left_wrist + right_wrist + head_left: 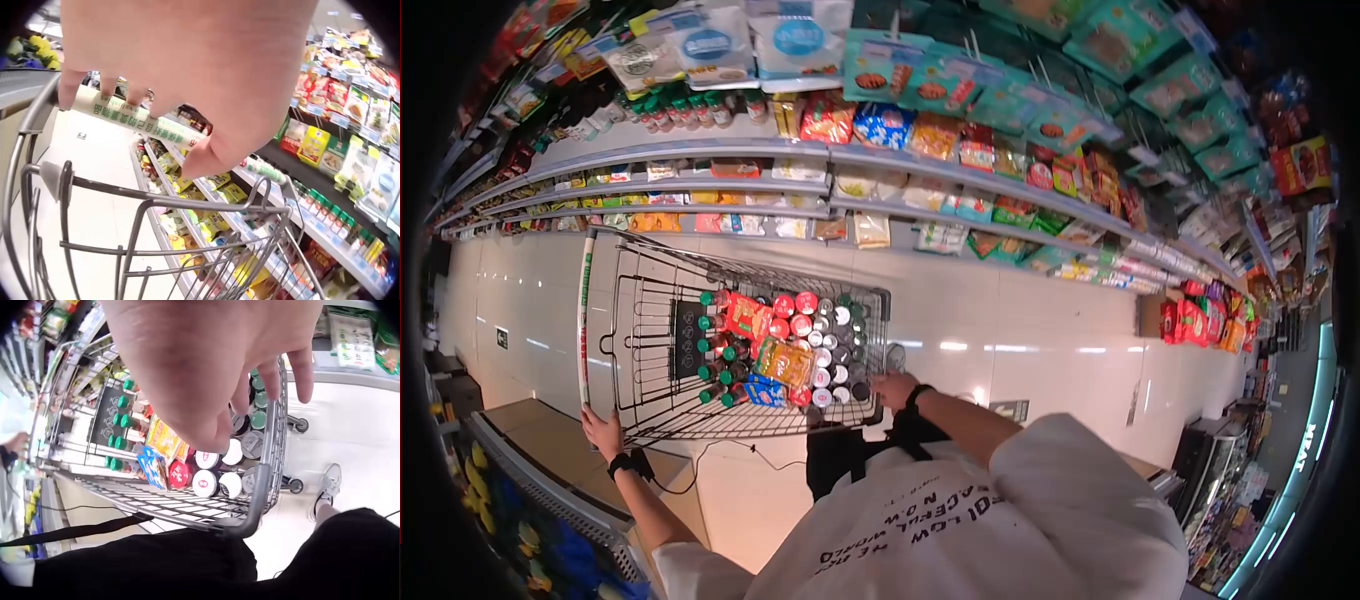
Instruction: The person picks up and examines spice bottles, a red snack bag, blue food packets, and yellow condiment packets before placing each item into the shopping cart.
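Observation:
My left hand (603, 432) (187, 56) grips the pale handle bar (584, 320) (134, 123) of a wire shopping cart, fingers curled round it. At the cart's far end my right hand (890, 388) (219, 362) is over the front rim (257, 503), fingers loosely extended and pointing down; contact with the rim is unclear. Inside the cart lie green-capped bottles (712, 345), a red packet (747, 318), an orange-yellow packet (785, 362), a blue packet (766, 391), red-lidded containers (805, 302) and several white-lidded ones (204, 483). My palm hides part of the load in the right wrist view.
Long shelves (730, 150) of packets and bottles run beyond the cart. Hanging teal bags (955, 85) fill the upper shelving. A box of red packets (1190, 322) stands at the right. Behind the handle is a grey-edged display (560, 500). Pale tiled floor (1000, 320) extends to the right.

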